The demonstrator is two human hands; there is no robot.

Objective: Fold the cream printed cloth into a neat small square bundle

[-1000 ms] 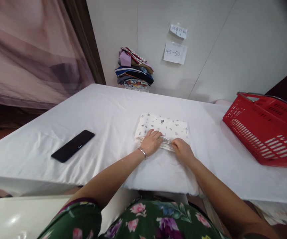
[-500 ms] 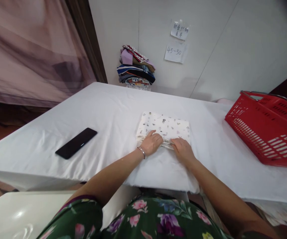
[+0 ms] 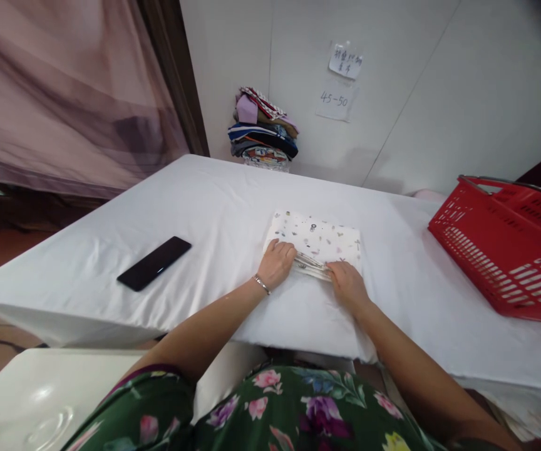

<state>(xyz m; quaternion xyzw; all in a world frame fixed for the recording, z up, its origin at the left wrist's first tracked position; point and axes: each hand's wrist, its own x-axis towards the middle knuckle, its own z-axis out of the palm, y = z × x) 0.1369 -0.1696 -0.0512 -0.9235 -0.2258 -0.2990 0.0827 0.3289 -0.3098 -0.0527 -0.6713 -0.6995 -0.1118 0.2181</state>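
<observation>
A folded white cloth [image 3: 320, 235] with small printed figures lies on the white-covered table [image 3: 223, 207]. Its layers show along the near edge, slightly parted between my hands. My left hand [image 3: 277, 262], with a bracelet at the wrist, is closed on the near left corner of the cloth. Fingers of my right hand [image 3: 346, 280] pinch the near edge towards the right corner. The undersides of both hands are hidden.
A black phone [image 3: 154, 263] lies left on the table. At the right stands a red basket [image 3: 500, 250]. A stack of folded fabrics [image 3: 263, 131] is by the back wall. A white stool or chair [image 3: 49, 388] is at the lower left.
My left hand has moved a little left and away from me along the near edge, and the layers there have spread. My right hand keeps its place. The view has shifted slightly.
</observation>
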